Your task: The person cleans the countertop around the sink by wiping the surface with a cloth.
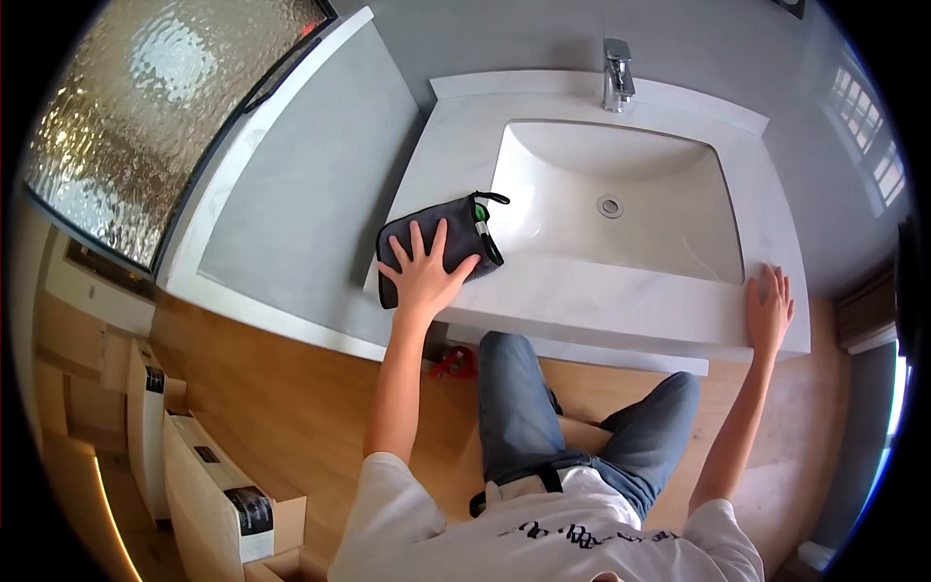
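My left hand (pixel 425 275) lies flat with spread fingers on top of a dark grey pouch (pixel 452 224). The pouch has black edging, a small loop at its upper right corner and a bit of green showing at its right end; its contents are hidden. It sits on the left part of the white countertop (pixel 601 308), beside the sink. At the right front of the countertop, my right hand (pixel 770 306) rests palm down with its fingers extended, holding nothing.
A white sink basin (pixel 572 179) with a drain (pixel 610 207) is set into the countertop, with a chrome faucet (pixel 617 78) behind it. Textured glass (pixel 165 107) stands above a low wall at left. Cardboard boxes (pixel 208 485) and a red object (pixel 453 363) are on the wooden floor.
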Motion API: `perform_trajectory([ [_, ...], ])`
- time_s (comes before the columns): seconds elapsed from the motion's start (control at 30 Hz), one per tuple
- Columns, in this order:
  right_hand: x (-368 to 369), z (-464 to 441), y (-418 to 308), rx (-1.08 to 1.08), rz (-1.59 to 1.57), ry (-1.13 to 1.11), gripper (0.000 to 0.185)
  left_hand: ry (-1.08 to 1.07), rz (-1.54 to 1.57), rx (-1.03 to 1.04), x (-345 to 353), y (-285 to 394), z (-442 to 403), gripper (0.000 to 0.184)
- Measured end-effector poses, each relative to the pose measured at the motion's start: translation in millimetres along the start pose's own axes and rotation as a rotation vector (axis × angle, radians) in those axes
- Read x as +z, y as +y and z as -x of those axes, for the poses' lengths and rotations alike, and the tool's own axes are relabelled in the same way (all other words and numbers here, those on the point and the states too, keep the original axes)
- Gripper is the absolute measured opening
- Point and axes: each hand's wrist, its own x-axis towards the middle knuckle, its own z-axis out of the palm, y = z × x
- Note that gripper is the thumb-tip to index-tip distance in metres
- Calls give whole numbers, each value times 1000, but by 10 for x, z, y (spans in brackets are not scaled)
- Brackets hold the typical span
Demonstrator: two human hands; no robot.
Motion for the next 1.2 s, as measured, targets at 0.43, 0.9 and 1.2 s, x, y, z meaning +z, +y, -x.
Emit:
perform_trajectory([
  [0.43, -7, 18, 30, 1, 24, -21, 46, 17, 7, -19, 96, 226, -1698, 91],
  [0.9, -46, 87, -45, -31, -23, 50, 44, 226, -14, -294, 365, 988, -3405, 91],
  [1.2, -97, 101, -125, -13, 1, 9, 45, 269, -7, -50, 601, 1901, -3273, 81],
])
